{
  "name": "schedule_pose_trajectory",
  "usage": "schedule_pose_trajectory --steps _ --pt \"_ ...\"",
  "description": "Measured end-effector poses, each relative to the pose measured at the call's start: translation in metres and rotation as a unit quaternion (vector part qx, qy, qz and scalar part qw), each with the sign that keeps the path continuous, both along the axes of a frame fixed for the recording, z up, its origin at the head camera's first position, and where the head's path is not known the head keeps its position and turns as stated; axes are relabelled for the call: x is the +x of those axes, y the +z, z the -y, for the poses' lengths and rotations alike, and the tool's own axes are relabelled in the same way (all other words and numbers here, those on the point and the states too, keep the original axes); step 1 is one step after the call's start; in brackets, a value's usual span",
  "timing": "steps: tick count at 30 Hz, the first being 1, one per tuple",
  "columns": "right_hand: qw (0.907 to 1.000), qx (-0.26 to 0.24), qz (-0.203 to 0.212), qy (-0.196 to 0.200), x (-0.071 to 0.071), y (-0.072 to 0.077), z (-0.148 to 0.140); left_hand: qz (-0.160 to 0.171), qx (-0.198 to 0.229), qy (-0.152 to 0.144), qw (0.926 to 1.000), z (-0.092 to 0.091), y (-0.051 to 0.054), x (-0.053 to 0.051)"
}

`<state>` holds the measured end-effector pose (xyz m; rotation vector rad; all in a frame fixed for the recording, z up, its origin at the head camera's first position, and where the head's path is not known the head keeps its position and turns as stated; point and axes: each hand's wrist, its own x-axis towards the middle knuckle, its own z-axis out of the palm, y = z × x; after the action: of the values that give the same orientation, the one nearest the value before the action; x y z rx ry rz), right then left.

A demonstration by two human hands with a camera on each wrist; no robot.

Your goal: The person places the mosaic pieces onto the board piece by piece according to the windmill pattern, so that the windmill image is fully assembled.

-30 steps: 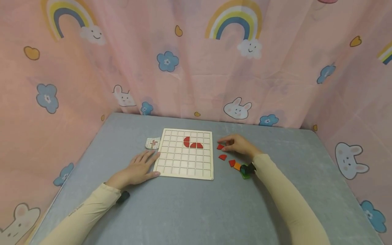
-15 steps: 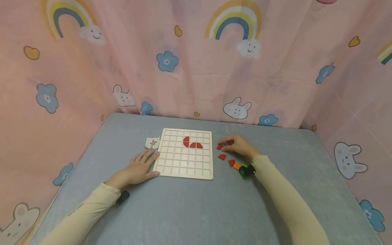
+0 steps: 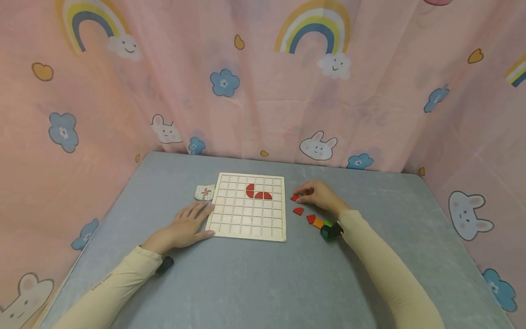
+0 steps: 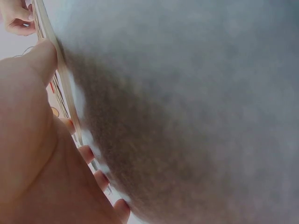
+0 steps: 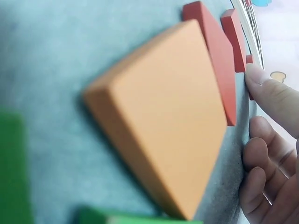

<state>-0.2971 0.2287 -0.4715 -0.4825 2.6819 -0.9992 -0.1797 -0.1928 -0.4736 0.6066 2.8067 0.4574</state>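
Red wedge [image 3: 294, 198] looks pinched narrow between thumb and fingertips of the right hand [image 3: 322, 195], low, just off the board's edge toward three o'clock. Left hand [image 3: 181, 230] spread, touching the board [image 3: 248, 214] at eight to nine; picture card [image 3: 204, 192] at ten. Partway, I'd judge: two red half-discs [image 3: 249, 192] set near twelve; two red pieces [image 3: 298, 211], orange block [image 3: 318, 223], green piece [image 3: 328, 223] left off-board, three to four. Grey tabletop [image 3: 246, 283] gives moving room at six.

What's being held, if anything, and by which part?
The right hand has its thumb at the edge of a red piece; whether pinched, I can't tell. The left hand only rests against the board.
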Motion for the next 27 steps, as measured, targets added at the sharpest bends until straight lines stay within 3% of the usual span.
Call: schedule_pose_trajectory --steps 4,13,21,27 --pt "1.0000 -0.001 -0.005 -0.004 0.002 0.001 0.001 -0.003 0.005 -0.001 1.0000 0.002 -0.005 -0.001" --pt "0.9998 -0.001 0.000 -0.021 0.006 0.004 0.004 -0.001 0.006 -0.002 1.0000 0.002 0.001 0.000" --pt "0.9990 0.012 -0.017 -0.038 0.010 0.005 0.010 -0.002 0.004 0.000 1.0000 0.004 -0.007 -0.003" --pt "0.9983 0.005 -0.026 -0.053 0.018 0.008 0.019 0.002 0.005 -0.001 1.0000 0.004 -0.007 -0.003"
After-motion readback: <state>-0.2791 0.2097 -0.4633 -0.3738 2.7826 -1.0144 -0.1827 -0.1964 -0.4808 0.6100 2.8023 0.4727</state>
